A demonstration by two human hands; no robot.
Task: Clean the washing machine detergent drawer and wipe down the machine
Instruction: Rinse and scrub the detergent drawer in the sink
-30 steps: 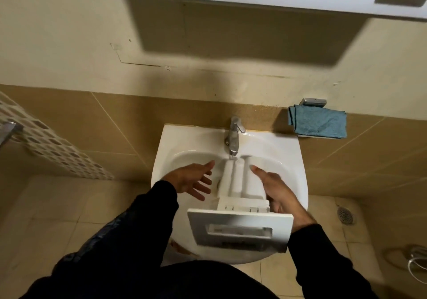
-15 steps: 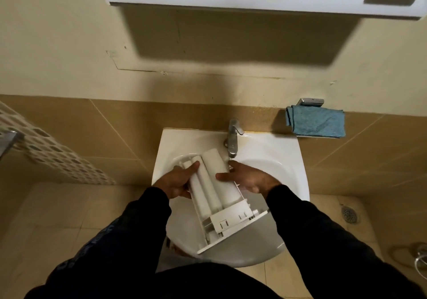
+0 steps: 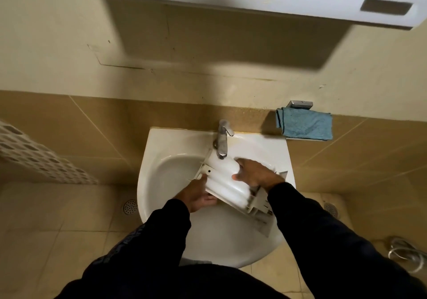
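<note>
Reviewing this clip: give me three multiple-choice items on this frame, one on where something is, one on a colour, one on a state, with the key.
1. Where is the detergent drawer?
A. on the floor
B. over the basin of the sink, under the tap
C. on the wall shelf

2. What colour is the cloth hanging on the wall right of the sink?
A. blue
B. red
C. yellow

3. How is the drawer held?
A. by the left hand alone
B. by no hand, lying loose
C. by both hands, the left hand at its near left edge and the right hand on top

Key: 1 B, the drawer's far end sits just below the tap spout inside the white basin. 2 A, the folded cloth is plainly blue against the tan tiles. 3 C, each hand is in contact with the drawer.
</note>
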